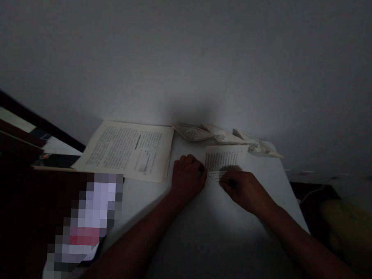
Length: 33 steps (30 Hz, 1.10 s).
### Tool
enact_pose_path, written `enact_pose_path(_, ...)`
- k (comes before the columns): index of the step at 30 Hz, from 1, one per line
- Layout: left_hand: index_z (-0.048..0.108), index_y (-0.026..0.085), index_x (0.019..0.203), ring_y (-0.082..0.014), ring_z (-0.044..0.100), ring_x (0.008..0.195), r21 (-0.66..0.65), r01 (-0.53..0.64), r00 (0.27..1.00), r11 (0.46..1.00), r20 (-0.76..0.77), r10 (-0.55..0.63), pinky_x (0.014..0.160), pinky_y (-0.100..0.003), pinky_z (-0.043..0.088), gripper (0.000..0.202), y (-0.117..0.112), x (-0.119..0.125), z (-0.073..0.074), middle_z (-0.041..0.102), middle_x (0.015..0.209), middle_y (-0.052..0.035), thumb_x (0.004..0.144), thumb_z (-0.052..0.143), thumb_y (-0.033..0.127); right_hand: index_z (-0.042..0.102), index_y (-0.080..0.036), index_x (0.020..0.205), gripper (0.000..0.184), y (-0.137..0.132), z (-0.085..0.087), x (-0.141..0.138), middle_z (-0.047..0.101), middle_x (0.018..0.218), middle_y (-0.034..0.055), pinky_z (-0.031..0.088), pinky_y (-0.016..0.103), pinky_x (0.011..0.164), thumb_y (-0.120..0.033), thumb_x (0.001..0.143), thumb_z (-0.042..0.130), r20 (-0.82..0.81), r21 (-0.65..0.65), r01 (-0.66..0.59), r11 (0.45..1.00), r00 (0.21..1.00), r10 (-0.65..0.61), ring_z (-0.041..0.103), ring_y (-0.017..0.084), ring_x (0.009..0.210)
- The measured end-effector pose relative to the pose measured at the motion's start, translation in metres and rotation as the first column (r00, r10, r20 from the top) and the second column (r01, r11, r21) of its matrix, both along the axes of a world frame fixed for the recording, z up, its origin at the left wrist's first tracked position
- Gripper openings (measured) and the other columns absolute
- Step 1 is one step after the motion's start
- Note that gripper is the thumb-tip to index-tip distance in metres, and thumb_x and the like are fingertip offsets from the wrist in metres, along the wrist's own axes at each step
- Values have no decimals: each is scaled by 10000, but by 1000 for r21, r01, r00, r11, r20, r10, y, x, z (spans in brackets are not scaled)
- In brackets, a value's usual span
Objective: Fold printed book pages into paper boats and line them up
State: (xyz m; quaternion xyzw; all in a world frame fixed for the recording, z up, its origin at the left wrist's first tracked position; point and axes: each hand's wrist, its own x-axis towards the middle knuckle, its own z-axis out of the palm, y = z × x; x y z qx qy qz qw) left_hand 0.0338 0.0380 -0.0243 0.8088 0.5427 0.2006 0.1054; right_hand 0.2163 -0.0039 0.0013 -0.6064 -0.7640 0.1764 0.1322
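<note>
Head cam: on the white table (270,176), L hand (187,178) curls at left edge of folded sheet (222,157), grip I can't tell; R hand (242,189) pinches near edge. Sheet's right of L, fwd of R; neither nearer, long axis unclear.

Two hands (189,176) (242,189), three paper boats (192,133) (220,136) (259,147)

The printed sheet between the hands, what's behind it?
Behind the sheet, three folded papers sit near the wall. The sheet covers the bit of table under it, so that spot can't be seen.
</note>
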Motion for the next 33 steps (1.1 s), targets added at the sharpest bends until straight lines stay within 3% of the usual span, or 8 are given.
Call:
enact_pose_path(12,676,192,807,-244,528,899,33,-1,1000,999,25,0,780,-396,384,123,0,1,-3,609,903,-62,809,603,291,645,-198,730,96,-25,-2,25,701,754,12,475,289,641,-162,791,582,-52,-67,44,997,998,-47,649,175,677)
enact_pose_path(18,670,185,802,-242,526,887,66,6,1000,998,30,-8,780,-398,384,125,0,1,-5,613,891,-63,804,607,294,656,-205,727,78,-29,8,38,705,721,-1,490,278,609,-176,785,613,-65,-117,23,993,997,-31,658,162,638)
enact_pose_path(24,666,188,805,-233,529,878,77,6,999,997,34,-9,777,-386,380,117,0,0,-5,620,884,-58,805,605,287,671,-199,913,117,-13,15,14,702,920,48,526,340,764,-238,824,607,-104,79,-11,997,994,19,658,200,837)
enact_pose_path(27,660,187,800,-231,528,884,79,2,999,997,41,-5,782,-382,377,119,0,1,-6,617,879,-56,803,606,292,674,-186,923,131,-7,2,-4,668,1029,89,513,383,859,-220,807,625,-93,187,-94,978,989,113,615,232,963)
enact_pose_path(33,673,200,827,-227,530,895,56,-15,998,998,65,11,798,-382,376,145,-1,1,-6,620,881,-49,794,631,335,668,-177,922,120,-4,-22,-8,643,1026,109,503,425,872,-217,834,598,-137,323,-72,944,983,122,580,243,972)
